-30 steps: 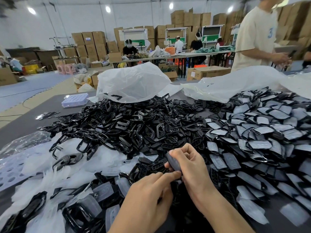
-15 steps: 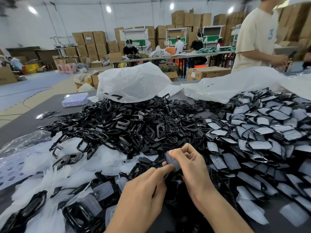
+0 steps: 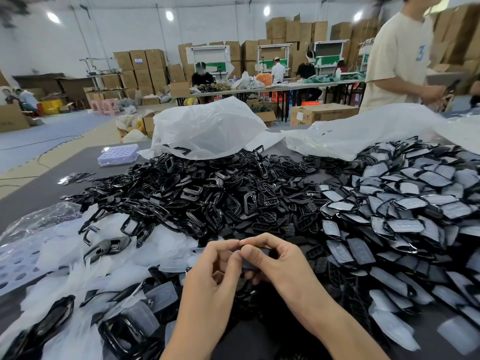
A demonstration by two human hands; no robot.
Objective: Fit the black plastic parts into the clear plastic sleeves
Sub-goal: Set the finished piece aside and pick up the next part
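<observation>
My left hand has risen to meet right hand; both pinch one part, fingertips touching, just near side of pile.

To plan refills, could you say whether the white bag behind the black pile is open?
Open: the white bag gapes, black parts in its mouth.

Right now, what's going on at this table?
A person's left hand and right hand pinch one small black part between their fingers, low in front. Behind it bare black parts are heaped, sleeved pieces lie to the right, loose clear sleeves to the left.
</observation>
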